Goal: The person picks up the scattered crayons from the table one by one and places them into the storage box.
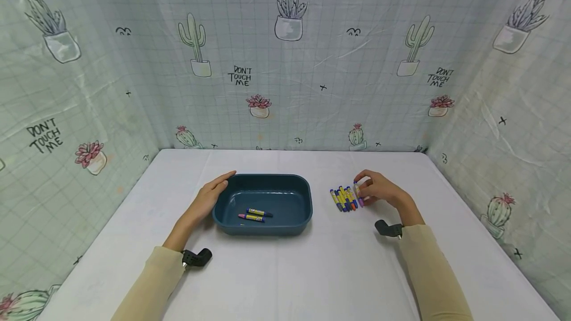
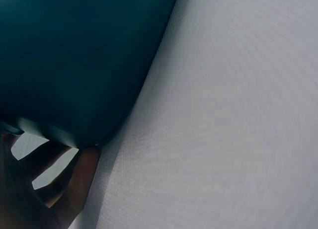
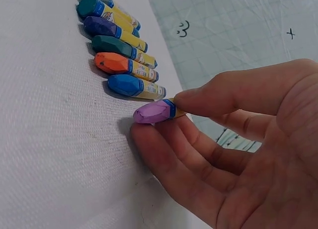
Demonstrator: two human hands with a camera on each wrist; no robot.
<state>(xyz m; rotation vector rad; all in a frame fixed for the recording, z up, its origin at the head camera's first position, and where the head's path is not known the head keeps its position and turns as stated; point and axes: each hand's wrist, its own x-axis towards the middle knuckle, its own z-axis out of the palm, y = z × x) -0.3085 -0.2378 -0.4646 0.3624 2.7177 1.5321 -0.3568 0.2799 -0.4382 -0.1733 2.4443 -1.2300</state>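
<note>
Crayon (image 3: 151, 112), lilac-tipped, is pinched by fingertips of the right hand (image 1: 380, 187), just beside the right end of the crayon row (image 1: 343, 199), long axis roughly near-to-far, tip nearest. Dark blue tray (image 1: 263, 231) lies to its left, past the row; left hand (image 1: 208, 197), fingers mostly extended, touches the tray's left side.

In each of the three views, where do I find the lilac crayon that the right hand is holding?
Head: the lilac crayon is right of centre, in the right hand, beside the other crayons.
Left wrist: it is not in this picture.
Right wrist: near the middle, its lilac tip pointing left.
Shared landmark: the white tabletop, visible in all three views.
</note>
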